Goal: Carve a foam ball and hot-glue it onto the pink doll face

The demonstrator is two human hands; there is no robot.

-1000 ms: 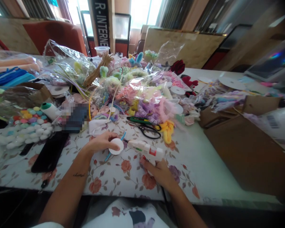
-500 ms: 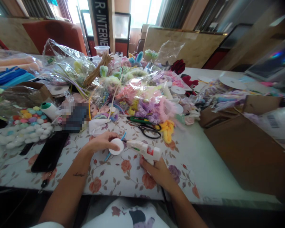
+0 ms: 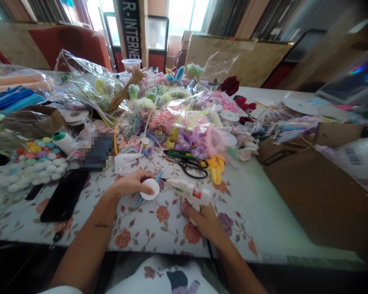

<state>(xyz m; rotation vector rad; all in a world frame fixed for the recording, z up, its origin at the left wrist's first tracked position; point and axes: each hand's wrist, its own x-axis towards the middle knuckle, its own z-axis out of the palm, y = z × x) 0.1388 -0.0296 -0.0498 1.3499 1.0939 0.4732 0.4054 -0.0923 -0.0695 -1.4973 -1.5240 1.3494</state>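
Note:
My left hand [image 3: 131,182] is closed round a small white disc [image 3: 150,189], held just above the floral tablecloth [image 3: 159,224]. A blue stick [image 3: 140,199] pokes out beneath the disc. My right hand [image 3: 202,220] grips the handle of a white glue gun [image 3: 188,190], whose nozzle points left at the edge of the disc. The gun's cord runs down past my right wrist.
Black scissors [image 3: 191,168] and green-handled pliers [image 3: 180,154] lie just behind the gun. A heap of bagged craft trimmings [image 3: 178,118] fills the table's middle. A black phone [image 3: 64,196] and a tray of coloured pompoms [image 3: 38,161] lie left. Cardboard boxes [image 3: 319,183] stand right.
The glue gun and my right hand shifted slightly left toward the disc, then back right a little. My left hand and the disc stayed in place.

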